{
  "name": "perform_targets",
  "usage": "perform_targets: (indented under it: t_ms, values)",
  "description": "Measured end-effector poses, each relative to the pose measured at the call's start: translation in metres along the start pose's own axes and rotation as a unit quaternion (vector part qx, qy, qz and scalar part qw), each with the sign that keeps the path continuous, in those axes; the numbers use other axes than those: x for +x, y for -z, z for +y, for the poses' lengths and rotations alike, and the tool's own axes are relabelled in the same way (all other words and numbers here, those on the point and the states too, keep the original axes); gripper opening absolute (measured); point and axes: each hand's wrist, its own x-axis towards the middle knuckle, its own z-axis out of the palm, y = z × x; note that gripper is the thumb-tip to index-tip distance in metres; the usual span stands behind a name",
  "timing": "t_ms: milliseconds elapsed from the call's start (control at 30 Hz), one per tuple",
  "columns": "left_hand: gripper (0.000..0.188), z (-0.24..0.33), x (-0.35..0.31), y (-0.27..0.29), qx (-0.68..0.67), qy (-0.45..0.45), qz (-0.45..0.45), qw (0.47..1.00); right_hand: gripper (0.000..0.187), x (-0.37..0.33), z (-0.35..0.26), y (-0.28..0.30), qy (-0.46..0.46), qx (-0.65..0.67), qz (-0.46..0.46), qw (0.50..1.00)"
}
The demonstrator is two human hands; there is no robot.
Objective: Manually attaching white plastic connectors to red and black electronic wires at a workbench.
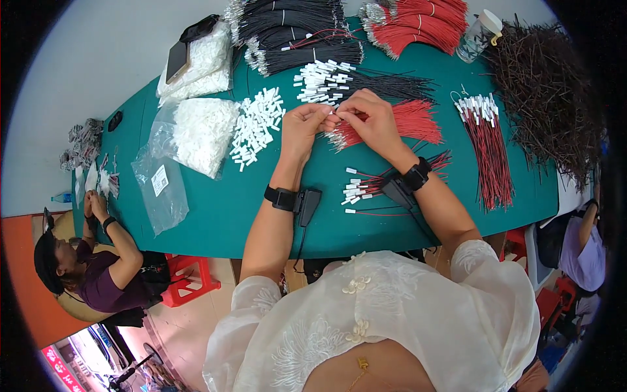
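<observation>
Pinching a small white piece (332, 112)

Head view: the left hand (302, 129) and right hand (371, 123) meet above the green table (215, 225), thumbs and forefingers pressed together on the piece, probably a connector housing; the fingers hide most of it. It is near the black wires (401, 85) and red wires (418, 121). The clear bag (171, 208) carries a white label (159, 180), print too small to read. A red sign (62, 370) shows pale characters.
</observation>
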Motion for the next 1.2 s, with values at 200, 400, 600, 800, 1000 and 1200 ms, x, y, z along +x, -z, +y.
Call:
perform_targets:
  t_ms: [200, 400, 600, 800, 1000, 1200]
  values:
    - [0.018, 0.002, 0.000, -0.003, 0.061, -0.015, 0.005, 0.998, 0.008, 0.005, 0.003, 0.009, -0.037, 0.022, -0.047, 0.998]
    - [0.018, 0.007, -0.002, 0.000, 0.092, -0.026, 0.017, 0.995, 0.011, 0.008, 0.000, 0.022, -0.092, -0.029, -0.150, 0.984]
    - [0.018, 0.002, 0.002, 0.008, 0.217, -0.122, 0.119, 0.961, 0.015, 0.029, -0.035, 0.053, 0.035, -0.161, -0.136, 0.977]
    - [0.013, -0.008, 0.002, 0.009, 0.320, -0.163, 0.132, 0.924, 0.017, 0.025, -0.093, 0.084, -0.056, -0.150, -0.389, 0.907]
    - [0.018, -0.010, 0.003, 0.009, 0.406, -0.229, 0.117, 0.877, 0.020, 0.019, -0.027, 0.058, -0.072, -0.183, -0.260, 0.945]
    - [0.021, -0.006, 0.001, 0.006, 0.447, -0.219, 0.094, 0.862, 0.021, 0.010, 0.013, 0.031, -0.024, -0.215, -0.158, 0.963]
